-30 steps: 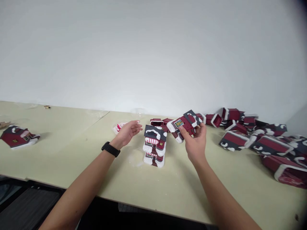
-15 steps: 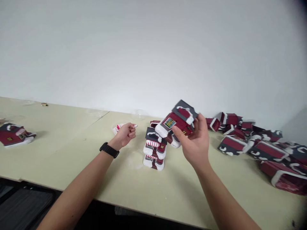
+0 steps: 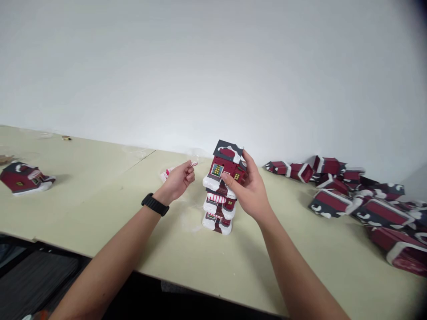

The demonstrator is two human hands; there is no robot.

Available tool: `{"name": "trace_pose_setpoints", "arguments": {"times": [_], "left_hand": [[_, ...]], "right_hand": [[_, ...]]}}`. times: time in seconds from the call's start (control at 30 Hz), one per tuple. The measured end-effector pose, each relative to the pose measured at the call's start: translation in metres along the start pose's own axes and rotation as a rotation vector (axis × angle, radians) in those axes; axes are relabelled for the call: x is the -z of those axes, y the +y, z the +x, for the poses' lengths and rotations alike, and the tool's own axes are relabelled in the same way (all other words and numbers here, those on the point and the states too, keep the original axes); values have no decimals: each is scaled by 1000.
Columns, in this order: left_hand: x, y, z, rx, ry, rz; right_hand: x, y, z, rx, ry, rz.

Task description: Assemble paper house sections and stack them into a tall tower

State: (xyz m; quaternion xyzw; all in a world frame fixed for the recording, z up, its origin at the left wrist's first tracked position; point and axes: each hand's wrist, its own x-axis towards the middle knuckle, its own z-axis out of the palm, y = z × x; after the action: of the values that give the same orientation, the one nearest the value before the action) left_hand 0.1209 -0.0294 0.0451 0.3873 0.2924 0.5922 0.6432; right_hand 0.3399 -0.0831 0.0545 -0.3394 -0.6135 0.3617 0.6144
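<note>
A small red house with a dark, snow-patched roof (image 3: 227, 152) is upright in my right hand (image 3: 251, 191), whose thumb presses on its front. Right below it stand stacked houses (image 3: 218, 209) with red-and-white striped awnings; whether the held one touches them I cannot tell. My left hand (image 3: 180, 180), with a black band on the wrist, pinches a small red-and-white striped piece (image 3: 193, 164) between thumb and forefinger. Behind that hand, partly hidden, lies a white bag or pile with red-and-white pieces (image 3: 165, 174).
Many similar houses lie heaped on the right of the table (image 3: 336, 202). One more house (image 3: 25, 178) stands at the far left, near a small brown item (image 3: 66, 138). Clear plastic (image 3: 133, 152) lies along the back by the wall.
My right hand has brought the house left, over the stack, and turned it more upright. My left hand still pinches the striped piece, now nearer the house. The view has shifted slightly.
</note>
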Motion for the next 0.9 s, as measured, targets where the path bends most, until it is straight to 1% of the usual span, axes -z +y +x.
{"name": "trace_pose_setpoints", "arguments": {"times": [0.1,0.17,0.27,0.33,0.47,0.53,0.6,0.67,0.73,0.83,0.9], "left_hand": [[-6,-1,-4,-130,-45,107],[-9,-1,-8,-255,-46,207],[-14,8,-18,-438,-30,393],[-20,18,-30,-512,-25,479],[-45,34,-53,-568,-86,566],[-57,34,-60,-588,-100,605],[-64,32,-61,-616,-73,650],[-66,29,-59,-651,-42,686],[-65,27,-55,-668,-41,680],[-62,25,-50,-626,-68,598],[-60,23,-47,-605,-66,533]], "right_hand": [[0,3,-5,21,-31,43],[0,6,-7,36,-33,40],[-1,10,-10,71,-22,31],[-1,12,-10,90,-23,26],[-2,13,-10,87,-24,4],[-2,12,-10,87,-24,7],[-2,12,-10,85,-23,8],[-2,11,-10,81,-20,4],[-1,11,-10,78,-18,-2],[-1,11,-9,78,-21,-6],[-1,10,-9,83,-17,-6]]}}
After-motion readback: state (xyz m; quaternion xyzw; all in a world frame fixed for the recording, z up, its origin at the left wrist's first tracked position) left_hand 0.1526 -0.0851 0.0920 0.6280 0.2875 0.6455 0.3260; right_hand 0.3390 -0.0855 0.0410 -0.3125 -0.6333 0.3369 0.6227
